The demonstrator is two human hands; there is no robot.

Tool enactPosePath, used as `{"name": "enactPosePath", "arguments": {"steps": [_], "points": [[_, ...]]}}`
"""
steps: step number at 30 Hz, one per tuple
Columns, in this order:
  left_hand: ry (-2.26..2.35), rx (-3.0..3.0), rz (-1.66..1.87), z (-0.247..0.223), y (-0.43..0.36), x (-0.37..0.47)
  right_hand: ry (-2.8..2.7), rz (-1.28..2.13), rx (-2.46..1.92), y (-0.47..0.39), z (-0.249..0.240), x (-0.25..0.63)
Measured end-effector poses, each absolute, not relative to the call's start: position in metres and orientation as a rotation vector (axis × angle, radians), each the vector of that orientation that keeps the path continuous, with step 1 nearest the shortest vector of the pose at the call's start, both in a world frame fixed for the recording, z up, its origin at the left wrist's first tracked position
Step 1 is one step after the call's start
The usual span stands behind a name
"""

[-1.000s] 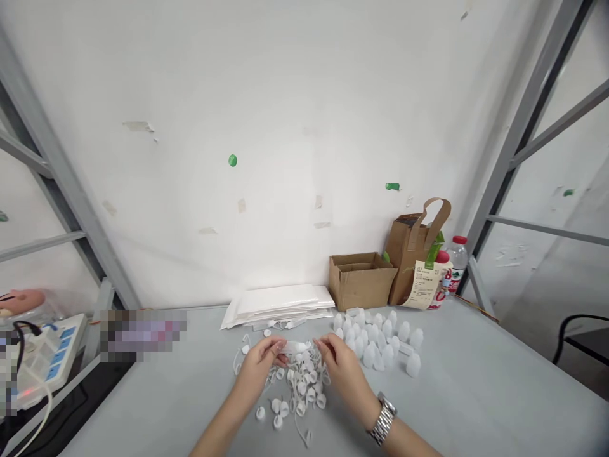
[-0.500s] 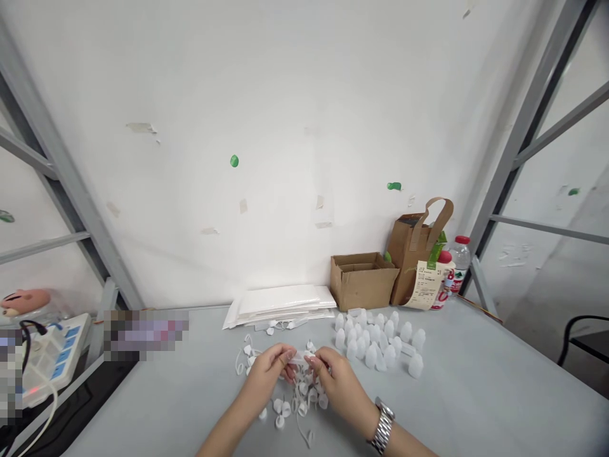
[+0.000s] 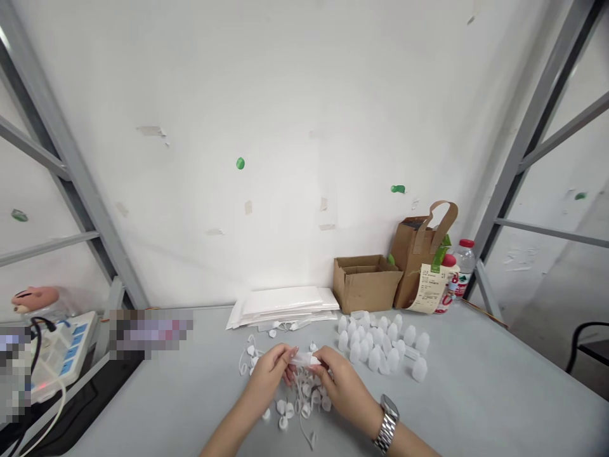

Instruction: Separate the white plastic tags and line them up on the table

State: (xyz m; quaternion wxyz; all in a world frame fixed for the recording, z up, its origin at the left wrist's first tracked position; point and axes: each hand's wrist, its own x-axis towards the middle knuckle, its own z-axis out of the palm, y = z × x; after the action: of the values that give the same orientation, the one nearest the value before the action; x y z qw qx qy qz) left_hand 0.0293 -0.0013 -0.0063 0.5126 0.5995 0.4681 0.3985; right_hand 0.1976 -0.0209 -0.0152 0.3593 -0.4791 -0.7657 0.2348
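Observation:
Between my hands is a small translucent tube (image 3: 301, 359) with a white end piece (image 3: 314, 360). My left hand (image 3: 275, 367) pinches the tube's left end. The fingers of my right hand (image 3: 333, 374) are closed on the white end piece at its right. Below and around my hands lies a loose pile of small white caps (image 3: 306, 388) with thin white cords (image 3: 304, 431). To the right, several frosted translucent bulb-shaped covers (image 3: 375, 357) stand close together on the grey table (image 3: 457, 393).
Flat white packets (image 3: 285, 303) are stacked by the wall. Right of them are an open cardboard box (image 3: 366, 289), a brown paper bag (image 3: 410, 254) and bottles (image 3: 464, 266). At the left are a power strip (image 3: 71, 355) and a black panel (image 3: 95, 393).
The view has shifted slightly, moving the scene a little right in the picture. The white end piece now shows more clearly at my right fingertips.

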Motion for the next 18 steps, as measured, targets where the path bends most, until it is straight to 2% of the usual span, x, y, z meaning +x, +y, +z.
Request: {"name": "enactPosePath", "arguments": {"steps": [8, 13, 18], "points": [[1.16, 1.481, 1.028, -0.0062, -0.0007, 0.0277, -1.848, 0.818, -1.287, -0.0159, -0.0203, 0.1983], [1.168, 1.461, 1.012, -0.0074, 0.0003, 0.0279, -1.812, 0.777, -1.205, -0.016, -0.0197, 0.1979], [1.142, 1.451, 0.995, -0.0113, 0.0006, 0.0288, -1.855, 0.766, -1.33, -0.0154, -0.0164, 0.1969]]}}
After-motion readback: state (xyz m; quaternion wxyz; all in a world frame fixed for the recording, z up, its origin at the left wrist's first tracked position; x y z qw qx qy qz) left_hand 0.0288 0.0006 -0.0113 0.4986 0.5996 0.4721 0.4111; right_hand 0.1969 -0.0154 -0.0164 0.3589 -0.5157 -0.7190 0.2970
